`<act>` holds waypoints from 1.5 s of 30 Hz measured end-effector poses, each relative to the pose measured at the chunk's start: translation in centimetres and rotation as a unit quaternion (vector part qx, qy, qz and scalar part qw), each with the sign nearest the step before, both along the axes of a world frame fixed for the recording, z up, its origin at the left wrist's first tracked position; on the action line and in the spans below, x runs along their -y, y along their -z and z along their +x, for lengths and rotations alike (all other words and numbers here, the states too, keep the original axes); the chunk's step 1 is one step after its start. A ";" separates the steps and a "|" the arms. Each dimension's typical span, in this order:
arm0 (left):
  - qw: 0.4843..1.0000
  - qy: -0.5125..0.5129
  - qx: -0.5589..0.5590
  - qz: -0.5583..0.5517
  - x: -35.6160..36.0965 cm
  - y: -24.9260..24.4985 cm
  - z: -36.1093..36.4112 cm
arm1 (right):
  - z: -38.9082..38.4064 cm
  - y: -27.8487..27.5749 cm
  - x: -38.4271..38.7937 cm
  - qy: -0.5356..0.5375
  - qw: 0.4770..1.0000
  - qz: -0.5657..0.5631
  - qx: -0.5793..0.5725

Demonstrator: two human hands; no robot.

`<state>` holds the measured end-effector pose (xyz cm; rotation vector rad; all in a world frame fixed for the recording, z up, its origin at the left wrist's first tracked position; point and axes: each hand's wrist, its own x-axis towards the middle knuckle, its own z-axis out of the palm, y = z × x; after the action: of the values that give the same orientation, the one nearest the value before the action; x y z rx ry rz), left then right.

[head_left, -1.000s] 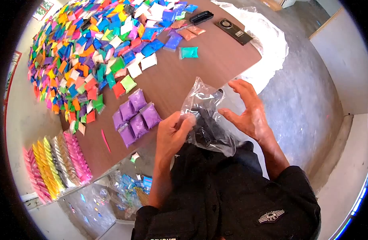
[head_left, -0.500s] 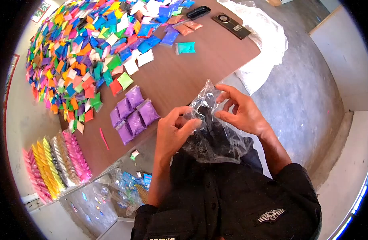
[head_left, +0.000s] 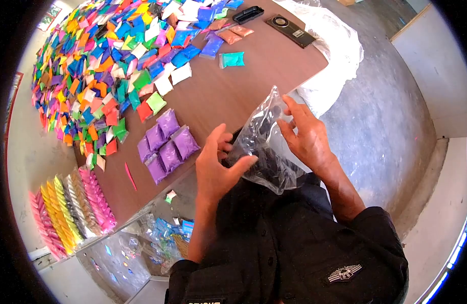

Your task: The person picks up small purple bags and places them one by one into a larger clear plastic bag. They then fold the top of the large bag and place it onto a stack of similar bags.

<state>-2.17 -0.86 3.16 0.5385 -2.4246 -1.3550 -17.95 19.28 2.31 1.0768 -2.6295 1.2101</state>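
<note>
A clear plastic bag (head_left: 264, 126), limp and see-through, hangs in front of my black shirt near the table edge. My right hand (head_left: 305, 133) has its fingertips on the bag's upper right edge and appears to hold it there. On the bag's left side, my left hand (head_left: 213, 164) is open, thumb and fingers spread apart, with the thumb tip against or just in front of the plastic. Nothing shows inside the bag. Left of my hands, several purple packets (head_left: 168, 144) lie in two rows on the brown table (head_left: 208, 104).
A large heap of multicoloured packets (head_left: 106, 66) covers the table's far left. Rows of filled packs (head_left: 71, 205) stand at the near left corner, with a pink stick (head_left: 130, 176) nearby. A dark device (head_left: 290, 30), black tray (head_left: 248, 14) and white plastic sheeting (head_left: 335, 55) are farther back.
The bag has risen and narrowed, its lower part swinging left. My left hand has opened off its pinch on the plastic. My right hand has moved slightly up.
</note>
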 end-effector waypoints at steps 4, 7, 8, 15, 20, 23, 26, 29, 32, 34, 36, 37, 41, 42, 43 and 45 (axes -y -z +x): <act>0.985 0.017 -0.037 -0.168 -0.7 0.7 -0.1 | 0.1 -0.4 0.0 0.026 0.996 -0.018 0.089; 0.972 0.000 -0.093 -0.217 -0.7 1.7 -0.7 | 0.1 0.4 -0.2 0.018 0.998 -0.005 0.064; 0.965 -0.015 -0.122 -0.231 -0.7 1.8 -0.9 | 0.2 0.8 -0.2 0.011 0.999 0.007 0.030; 0.963 -0.055 -0.155 -0.214 0.8 1.1 -2.2 | 0.6 0.2 -0.6 -0.004 0.997 0.042 0.063; 0.977 -0.119 -0.155 -0.089 0.7 -0.7 -1.9 | -0.6 -1.6 -1.5 -0.054 0.934 -0.097 0.339; 0.976 -0.139 -0.169 -0.017 0.4 -2.2 -2.5 | -3.3 -0.6 -1.6 -0.076 0.908 -0.167 0.377; 0.971 -0.150 -0.187 0.020 0.1 -3.4 -3.6 | -4.4 -1.4 -1.0 -0.087 0.895 -0.179 0.399; 0.966 -0.149 -0.210 0.021 0.7 -3.1 -4.8 | -4.2 -1.4 0.5 -0.134 0.836 -0.246 0.472; 0.962 -0.136 -0.228 0.060 0.8 -3.3 -5.4 | -4.0 0.1 2.3 -0.040 0.841 -0.277 0.464; 0.959 -0.134 -0.232 0.098 1.0 -3.6 -5.6 | -4.1 0.7 3.1 -0.041 0.808 -0.325 0.489; 0.965 -0.123 -0.205 0.109 1.2 -3.6 -5.5 | -3.6 0.6 3.1 -0.060 0.787 -0.354 0.502; 0.965 -0.126 -0.203 0.108 1.4 -3.3 -5.4 | -3.6 0.5 2.8 -0.104 0.770 -0.377 0.504; 0.966 -0.128 -0.181 0.133 1.7 -2.2 -5.4 | -3.5 1.6 2.6 -0.141 0.785 -0.387 0.463; 0.964 -0.132 -0.176 0.150 1.7 -2.1 -5.4 | -3.3 1.9 2.8 -0.140 0.785 -0.386 0.464; 0.964 -0.133 -0.176 0.151 1.8 -2.1 -5.5 | -3.1 2.3 3.1 -0.131 0.780 -0.404 0.459; 0.960 -0.150 -0.162 0.170 1.9 -2.2 -5.7 | -3.0 2.2 3.3 -0.123 0.774 -0.420 0.457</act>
<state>-7.84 -2.73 5.35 0.6734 -1.7797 -1.5881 -20.95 15.95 0.07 0.7063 -1.7765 3.1547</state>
